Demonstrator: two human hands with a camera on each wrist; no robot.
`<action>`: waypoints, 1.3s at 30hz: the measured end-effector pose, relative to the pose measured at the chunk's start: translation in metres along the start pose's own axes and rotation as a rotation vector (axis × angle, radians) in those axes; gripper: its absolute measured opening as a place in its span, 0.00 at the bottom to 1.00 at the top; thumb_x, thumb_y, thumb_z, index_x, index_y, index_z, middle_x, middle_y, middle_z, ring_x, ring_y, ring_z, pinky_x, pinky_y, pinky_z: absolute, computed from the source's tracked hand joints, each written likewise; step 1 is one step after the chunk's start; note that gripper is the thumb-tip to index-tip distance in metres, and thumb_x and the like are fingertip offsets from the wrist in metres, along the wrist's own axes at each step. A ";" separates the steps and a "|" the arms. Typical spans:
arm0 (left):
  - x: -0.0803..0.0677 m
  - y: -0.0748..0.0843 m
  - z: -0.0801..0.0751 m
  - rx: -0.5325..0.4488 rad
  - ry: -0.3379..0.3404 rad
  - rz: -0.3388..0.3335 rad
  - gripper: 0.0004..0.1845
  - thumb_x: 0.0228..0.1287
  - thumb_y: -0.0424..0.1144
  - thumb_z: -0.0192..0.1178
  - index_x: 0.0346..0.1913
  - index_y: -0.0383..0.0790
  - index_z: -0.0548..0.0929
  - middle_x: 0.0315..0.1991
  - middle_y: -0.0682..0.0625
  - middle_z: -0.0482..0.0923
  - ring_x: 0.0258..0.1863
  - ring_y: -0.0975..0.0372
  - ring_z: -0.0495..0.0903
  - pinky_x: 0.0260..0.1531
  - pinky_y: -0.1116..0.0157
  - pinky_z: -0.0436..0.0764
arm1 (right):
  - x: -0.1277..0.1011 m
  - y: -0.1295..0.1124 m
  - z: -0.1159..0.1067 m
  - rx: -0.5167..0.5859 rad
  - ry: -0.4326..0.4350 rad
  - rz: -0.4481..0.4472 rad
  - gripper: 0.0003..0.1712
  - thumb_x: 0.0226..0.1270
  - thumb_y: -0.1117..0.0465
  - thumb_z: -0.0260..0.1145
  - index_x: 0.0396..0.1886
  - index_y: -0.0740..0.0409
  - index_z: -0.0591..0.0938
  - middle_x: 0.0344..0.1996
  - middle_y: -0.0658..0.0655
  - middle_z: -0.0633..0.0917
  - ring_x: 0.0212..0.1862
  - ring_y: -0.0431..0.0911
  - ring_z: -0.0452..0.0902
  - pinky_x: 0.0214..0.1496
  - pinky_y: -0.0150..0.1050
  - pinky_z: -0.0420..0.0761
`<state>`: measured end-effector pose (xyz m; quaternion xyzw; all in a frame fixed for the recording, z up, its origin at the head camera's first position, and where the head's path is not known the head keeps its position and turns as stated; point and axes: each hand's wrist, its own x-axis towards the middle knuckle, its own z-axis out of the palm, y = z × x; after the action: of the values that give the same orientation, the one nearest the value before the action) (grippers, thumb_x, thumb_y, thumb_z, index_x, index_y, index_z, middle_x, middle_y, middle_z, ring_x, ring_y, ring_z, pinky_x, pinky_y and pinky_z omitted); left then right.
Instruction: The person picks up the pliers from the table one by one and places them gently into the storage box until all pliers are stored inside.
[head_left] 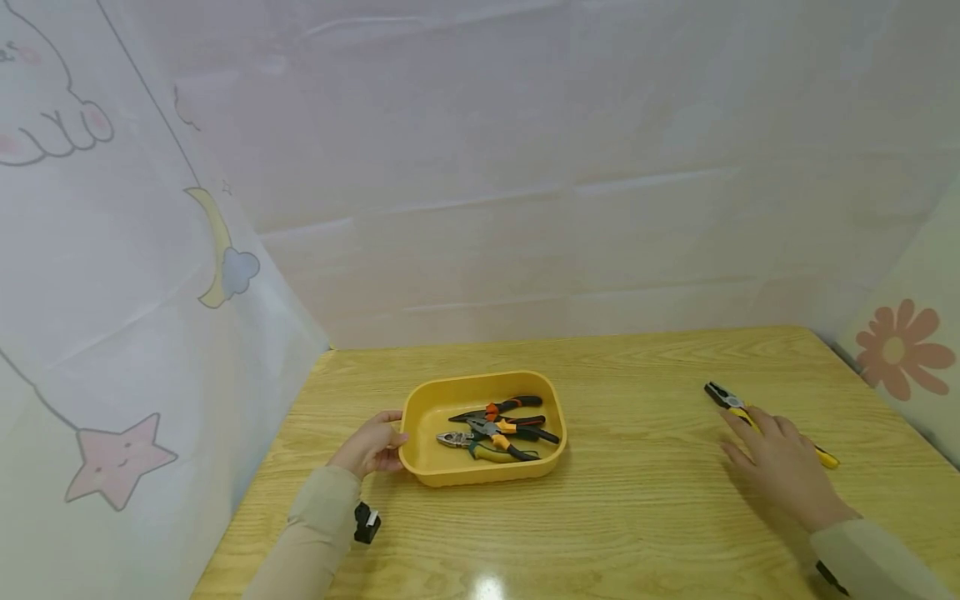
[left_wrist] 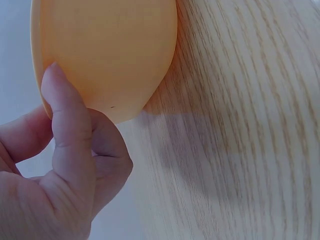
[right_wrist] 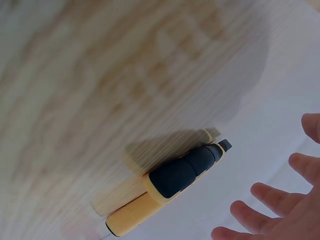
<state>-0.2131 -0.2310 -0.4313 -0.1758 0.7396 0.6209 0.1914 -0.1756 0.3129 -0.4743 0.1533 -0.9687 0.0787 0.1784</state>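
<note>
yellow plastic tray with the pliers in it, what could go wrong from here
The yellow plastic tray is held only at its left rim by the left hand, so a nudge could swing or slide it on the wooden table. The right hand hovers spread over the yellow-and-black pliers, not gripping them, so a poor grasp could push them away. Three pliers already overlap in the tray; another may snag them.

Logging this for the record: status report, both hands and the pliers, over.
Left hand holds yellow tray rim. Right hand open over loose pliers, not gripping. Nothing in the way.
</note>
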 end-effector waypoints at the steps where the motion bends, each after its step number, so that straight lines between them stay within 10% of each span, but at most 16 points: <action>1: 0.000 0.000 0.000 0.001 -0.001 0.002 0.27 0.72 0.26 0.48 0.71 0.34 0.58 0.34 0.40 0.75 0.19 0.62 0.73 0.16 0.71 0.74 | 0.000 0.001 0.000 0.007 -0.030 0.017 0.30 0.65 0.55 0.67 0.62 0.65 0.72 0.54 0.79 0.71 0.48 0.75 0.68 0.39 0.70 0.70; 39: -0.003 -0.001 0.001 0.006 0.007 0.019 0.27 0.72 0.26 0.48 0.71 0.33 0.59 0.34 0.40 0.76 0.20 0.61 0.74 0.17 0.70 0.74 | -0.001 0.054 0.010 0.086 -0.441 0.236 0.50 0.73 0.33 0.44 0.76 0.63 0.42 0.62 0.87 0.49 0.57 0.89 0.42 0.43 0.85 0.50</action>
<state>-0.2104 -0.2297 -0.4307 -0.1703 0.7436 0.6200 0.1836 -0.1953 0.3620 -0.4893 0.0598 -0.9912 0.1047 -0.0543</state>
